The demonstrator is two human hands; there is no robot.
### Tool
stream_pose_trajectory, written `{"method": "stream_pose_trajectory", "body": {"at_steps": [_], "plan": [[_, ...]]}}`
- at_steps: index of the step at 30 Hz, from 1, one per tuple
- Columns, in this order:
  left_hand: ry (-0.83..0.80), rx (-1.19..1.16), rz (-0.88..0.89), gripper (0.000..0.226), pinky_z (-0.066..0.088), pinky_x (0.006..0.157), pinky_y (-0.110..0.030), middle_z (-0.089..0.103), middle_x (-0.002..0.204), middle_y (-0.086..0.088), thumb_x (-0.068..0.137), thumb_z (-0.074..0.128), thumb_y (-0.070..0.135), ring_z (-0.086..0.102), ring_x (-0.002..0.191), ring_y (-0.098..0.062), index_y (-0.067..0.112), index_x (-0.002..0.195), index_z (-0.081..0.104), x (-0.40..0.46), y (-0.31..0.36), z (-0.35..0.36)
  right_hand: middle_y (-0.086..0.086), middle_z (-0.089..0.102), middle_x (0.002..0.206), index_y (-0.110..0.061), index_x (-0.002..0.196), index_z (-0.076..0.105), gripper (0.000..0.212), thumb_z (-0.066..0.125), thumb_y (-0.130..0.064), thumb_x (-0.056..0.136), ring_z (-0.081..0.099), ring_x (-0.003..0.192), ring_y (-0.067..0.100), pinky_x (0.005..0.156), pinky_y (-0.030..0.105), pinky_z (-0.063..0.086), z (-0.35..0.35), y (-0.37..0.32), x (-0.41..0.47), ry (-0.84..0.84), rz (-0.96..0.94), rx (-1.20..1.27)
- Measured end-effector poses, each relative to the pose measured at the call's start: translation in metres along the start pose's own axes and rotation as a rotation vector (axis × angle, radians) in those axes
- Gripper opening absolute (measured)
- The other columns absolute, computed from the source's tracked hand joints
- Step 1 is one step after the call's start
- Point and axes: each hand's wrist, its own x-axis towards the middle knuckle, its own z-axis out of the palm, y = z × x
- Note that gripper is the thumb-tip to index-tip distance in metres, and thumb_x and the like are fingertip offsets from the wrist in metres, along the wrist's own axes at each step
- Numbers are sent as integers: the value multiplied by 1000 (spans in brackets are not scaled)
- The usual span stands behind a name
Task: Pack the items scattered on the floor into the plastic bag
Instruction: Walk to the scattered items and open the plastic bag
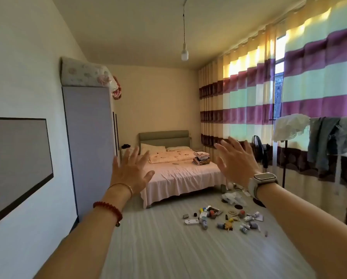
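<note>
- Hands are raised in front: left hand (132, 171) and right hand (235, 161) both have spread fingers and hold nothing.
- Small items (223, 217) lie scattered on the floor (158, 238) near the bed (180, 174).
- Plastic bag (233, 197) lies crumpled just beyond them.

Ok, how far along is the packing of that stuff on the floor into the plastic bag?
Nothing looks packed yet. The small items lie scattered on the floor near the bed, and the plastic bag lies crumpled on the floor just beyond them. Nothing is in hand: the left hand and right hand are raised, open and empty. Everything is left: take the bag and gather every item into it.
</note>
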Motion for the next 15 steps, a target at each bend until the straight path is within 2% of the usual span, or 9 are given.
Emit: {"method": "stream_pose_trajectory", "body": {"at_steps": [2,5,7,10,12,15], "plan": [[25,-40,76,60,21,112,-43,25,152,-8,91,30,48,22,140,-24,21,144,20,-10,-8,18,5,56,130,-16,121,50,32,39,-27,93,42,127,25,107,48,29,18,-8,-2,26,17,73],[-55,-121,106,54,34,100,-36,50,136,-7,88,31,42,45,124,-24,17,135,41,-35,-23,65,8,65,111,-12,103,60,27,39,-26,92,54,105,25,90,39,43,67,-23,-18,-43,12,90],[-161,-177,53,43,39,96,-35,54,130,-8,93,39,34,49,117,-26,15,130,46,-48,-31,104,7,66,99,-11,94,61,27,38,-26,93,56,94,23,81,34,43,108,-33,-34,-100,13,126],[-249,-287,-36,36,44,95,-36,58,125,-8,92,43,30,53,111,-25,14,123,52,-67,-42,161,7,65,91,-12,90,60,27,37,-25,93,56,87,22,69,28,38,171,-48,-60,-201,20,207],[-320,-337,-79,34,45,94,-39,59,122,-7,92,45,28,55,109,-24,14,121,55,-80,-46,200,6,66,93,-13,93,60,25,38,-25,93,58,88,22,68,27,40,213,-53,-77,-284,25,266],[-402,-345,-113,33,45,91,-38,62,118,-7,91,46,29,56,107,-25,14,119,56,-86,-53,263,2,68,101,-17,104,61,26,39,-26,93,58,95,20,77,30,45,277,-52,-88,-380,46,289]]}}
